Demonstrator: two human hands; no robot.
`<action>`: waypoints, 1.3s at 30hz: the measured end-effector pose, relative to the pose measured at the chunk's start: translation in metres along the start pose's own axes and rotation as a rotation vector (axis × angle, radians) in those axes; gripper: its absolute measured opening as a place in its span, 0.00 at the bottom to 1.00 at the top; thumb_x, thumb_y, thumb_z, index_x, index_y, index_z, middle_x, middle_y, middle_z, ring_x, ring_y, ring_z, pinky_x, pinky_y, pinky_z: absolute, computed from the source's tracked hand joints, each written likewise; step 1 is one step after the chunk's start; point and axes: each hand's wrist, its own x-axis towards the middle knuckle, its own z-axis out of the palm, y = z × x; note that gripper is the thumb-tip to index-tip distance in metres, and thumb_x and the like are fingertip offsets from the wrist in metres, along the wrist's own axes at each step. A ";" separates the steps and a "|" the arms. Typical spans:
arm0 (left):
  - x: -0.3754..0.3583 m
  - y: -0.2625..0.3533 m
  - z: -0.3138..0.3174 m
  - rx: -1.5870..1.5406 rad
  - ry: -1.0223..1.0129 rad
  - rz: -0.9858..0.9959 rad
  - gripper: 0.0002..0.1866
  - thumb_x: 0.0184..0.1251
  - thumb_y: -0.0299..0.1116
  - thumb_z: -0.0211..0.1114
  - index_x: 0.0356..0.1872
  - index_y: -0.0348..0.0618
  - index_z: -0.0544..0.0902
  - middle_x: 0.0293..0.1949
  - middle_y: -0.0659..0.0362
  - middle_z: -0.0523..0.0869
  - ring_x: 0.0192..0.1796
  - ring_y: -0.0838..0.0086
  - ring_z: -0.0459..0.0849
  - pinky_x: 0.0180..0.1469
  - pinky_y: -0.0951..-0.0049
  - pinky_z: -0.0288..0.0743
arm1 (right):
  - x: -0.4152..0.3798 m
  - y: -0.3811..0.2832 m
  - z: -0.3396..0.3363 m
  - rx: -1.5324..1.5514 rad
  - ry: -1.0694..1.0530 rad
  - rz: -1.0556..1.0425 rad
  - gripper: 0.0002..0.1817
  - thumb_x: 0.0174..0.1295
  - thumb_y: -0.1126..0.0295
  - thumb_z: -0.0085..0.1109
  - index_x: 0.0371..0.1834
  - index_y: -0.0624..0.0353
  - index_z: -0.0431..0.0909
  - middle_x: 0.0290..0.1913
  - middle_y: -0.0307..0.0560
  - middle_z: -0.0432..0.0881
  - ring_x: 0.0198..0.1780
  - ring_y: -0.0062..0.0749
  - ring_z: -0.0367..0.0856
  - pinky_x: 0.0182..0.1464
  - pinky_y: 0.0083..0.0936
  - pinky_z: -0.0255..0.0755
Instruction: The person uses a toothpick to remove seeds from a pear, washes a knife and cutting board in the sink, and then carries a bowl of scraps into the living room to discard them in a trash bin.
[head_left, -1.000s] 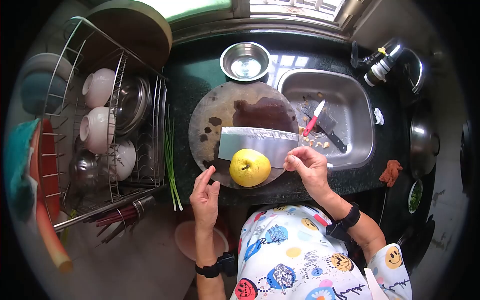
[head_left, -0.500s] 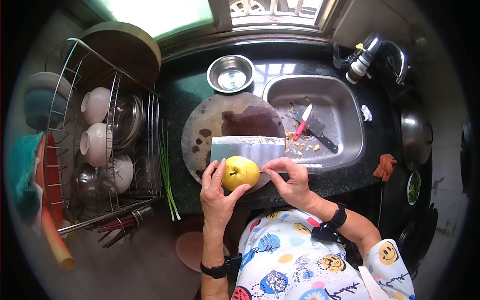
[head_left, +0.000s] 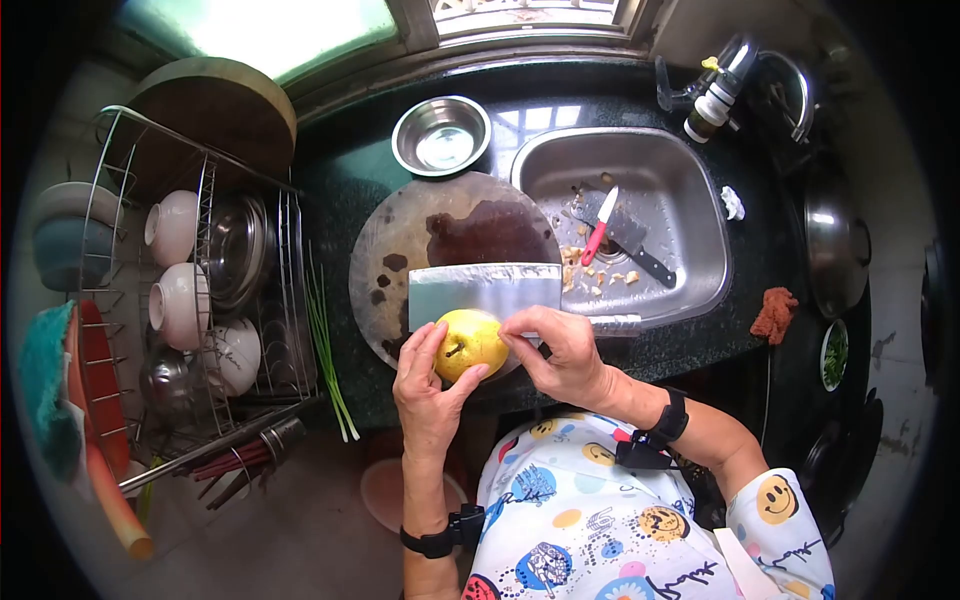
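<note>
Fingers (head_left: 416, 358) of the left hand (head_left: 426, 398) are now curled about the far left side of the yellow fruit (head_left: 476, 338), with the thumb set against its near side; the spread is only as wide as the fruit, and it is firmly held. Over on the other side, the right hand (head_left: 562, 355) is brought in close, its fingertips drawn together in a pinch at the fruit's right edge; whether anything is gripped between them cannot be told. A second ago both hands were held apart and the fruit was left untouched between them; half a second ago it was already cupped on the left, but a small gap was left on the right, and that gap has now been closed. The stem (head_left: 455, 351) is turned toward the left hand.

The fruit is seen over the near part of the round board (head_left: 400, 225), its far side just overlapping the cleaver (head_left: 480, 285); whether it is lifted clear cannot be judged. The cleaver is left lying across the board, and the red-handled knife (head_left: 598, 230) is still left in the sink (head_left: 690, 200).
</note>
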 end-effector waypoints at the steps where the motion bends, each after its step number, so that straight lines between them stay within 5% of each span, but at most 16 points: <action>1: 0.000 0.002 0.000 -0.001 0.002 -0.006 0.33 0.45 0.26 0.80 0.57 0.38 0.80 0.57 0.53 0.78 0.47 0.77 0.80 0.43 0.80 0.75 | 0.000 0.000 0.000 -0.002 -0.003 -0.005 0.09 0.51 0.85 0.63 0.33 0.62 0.75 0.28 0.51 0.80 0.28 0.46 0.82 0.30 0.32 0.74; 3: 0.000 0.007 -0.002 -0.034 -0.023 -0.070 0.33 0.45 0.26 0.80 0.57 0.37 0.79 0.57 0.52 0.78 0.57 0.70 0.78 0.53 0.75 0.76 | 0.001 0.000 0.001 -0.002 -0.014 -0.012 0.10 0.51 0.85 0.63 0.33 0.62 0.75 0.28 0.51 0.80 0.28 0.46 0.82 0.29 0.32 0.74; 10: -0.001 0.008 -0.001 -0.073 -0.022 -0.125 0.33 0.45 0.25 0.80 0.57 0.36 0.79 0.58 0.51 0.77 0.57 0.70 0.79 0.54 0.74 0.76 | -0.002 0.006 0.004 -0.067 -0.026 -0.103 0.11 0.47 0.86 0.64 0.32 0.62 0.76 0.28 0.51 0.80 0.29 0.46 0.82 0.31 0.34 0.75; 12: 0.000 0.008 -0.003 -0.012 -0.022 -0.127 0.34 0.43 0.31 0.81 0.57 0.41 0.80 0.57 0.51 0.78 0.47 0.68 0.83 0.42 0.74 0.78 | -0.003 0.007 0.005 -0.092 -0.028 -0.163 0.11 0.46 0.86 0.64 0.32 0.62 0.76 0.28 0.50 0.80 0.29 0.46 0.82 0.33 0.36 0.76; 16: -0.004 0.001 0.001 0.007 0.023 -0.018 0.34 0.43 0.31 0.81 0.57 0.42 0.80 0.57 0.51 0.78 0.48 0.67 0.83 0.42 0.73 0.79 | 0.004 0.001 0.000 -0.211 -0.136 -0.213 0.10 0.45 0.82 0.65 0.30 0.60 0.76 0.29 0.46 0.80 0.33 0.42 0.81 0.43 0.39 0.74; 26: -0.002 0.006 -0.002 0.008 -0.002 -0.047 0.33 0.43 0.33 0.81 0.56 0.41 0.80 0.56 0.50 0.78 0.53 0.59 0.82 0.52 0.66 0.79 | 0.001 0.005 -0.001 -0.364 -0.305 -0.111 0.07 0.49 0.78 0.63 0.30 0.57 0.75 0.29 0.42 0.78 0.36 0.36 0.80 0.55 0.43 0.65; 32: -0.001 -0.001 0.000 0.018 0.025 0.004 0.33 0.43 0.35 0.81 0.54 0.40 0.81 0.55 0.50 0.78 0.54 0.58 0.82 0.55 0.65 0.79 | 0.003 0.001 -0.008 -0.334 -0.209 -0.112 0.07 0.53 0.74 0.67 0.32 0.56 0.77 0.33 0.40 0.82 0.35 0.34 0.81 0.62 0.48 0.63; 39: -0.004 0.004 -0.001 -0.004 0.002 -0.025 0.33 0.44 0.31 0.81 0.56 0.36 0.80 0.56 0.49 0.78 0.56 0.63 0.80 0.58 0.69 0.75 | 0.005 0.001 -0.006 -0.365 -0.272 -0.218 0.08 0.51 0.78 0.64 0.32 0.56 0.76 0.31 0.41 0.80 0.34 0.34 0.81 0.61 0.47 0.64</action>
